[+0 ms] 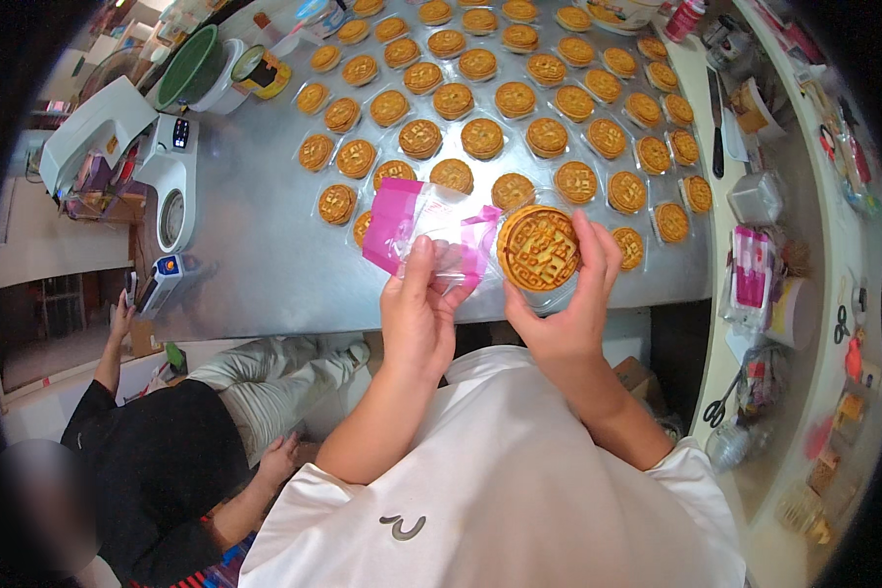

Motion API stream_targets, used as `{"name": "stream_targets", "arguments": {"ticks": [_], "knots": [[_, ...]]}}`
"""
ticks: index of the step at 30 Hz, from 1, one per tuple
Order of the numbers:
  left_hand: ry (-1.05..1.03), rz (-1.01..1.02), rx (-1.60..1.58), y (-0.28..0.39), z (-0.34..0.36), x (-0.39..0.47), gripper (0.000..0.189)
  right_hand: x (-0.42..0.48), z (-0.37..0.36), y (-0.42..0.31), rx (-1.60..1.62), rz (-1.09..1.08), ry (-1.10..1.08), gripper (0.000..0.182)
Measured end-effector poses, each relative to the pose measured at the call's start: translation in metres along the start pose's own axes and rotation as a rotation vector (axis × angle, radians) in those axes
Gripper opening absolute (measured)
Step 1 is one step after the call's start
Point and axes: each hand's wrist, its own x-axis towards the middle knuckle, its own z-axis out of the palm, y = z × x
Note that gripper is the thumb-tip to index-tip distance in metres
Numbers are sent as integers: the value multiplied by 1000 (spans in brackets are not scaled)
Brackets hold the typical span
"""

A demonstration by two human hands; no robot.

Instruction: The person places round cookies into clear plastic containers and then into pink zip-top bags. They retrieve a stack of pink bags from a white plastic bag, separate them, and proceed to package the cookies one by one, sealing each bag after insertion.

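My left hand (420, 316) grips a pink-and-clear plastic pouch (393, 239), thumb across its front. The pouch bears printed writing, and its pink edge reaches toward my right hand. Between the thumb and fingers of my right hand (573, 294) is a round golden mooncake (539, 248) with a raised pattern on top. It sits in a clear plastic tray (551, 300), held tilted so the top faces me. Mooncake and pouch are side by side above the near edge of the metal table (279, 242). Beyond them, rows of mooncakes (482, 138) rest in clear trays on the metal.
A white machine (176, 180) and a small boxy device (160, 283) stand at the table's left, near a green basin (189, 67) and a tin (263, 71). A person in black (169, 434) sits at left. Along the right shelf lie a long knife (716, 121), pink pouches (750, 268) and scissors (716, 410).
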Motion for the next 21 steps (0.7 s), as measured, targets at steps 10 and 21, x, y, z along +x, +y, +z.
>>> {"name": "stream_targets", "arguments": {"ticks": [10, 21], "knots": [[-6, 11, 69, -9, 4, -7, 21, -5, 9, 10, -32, 2, 2, 83], [-18, 121, 105, -2, 4, -3, 29, 1, -14, -9, 19, -14, 32, 83]]}}
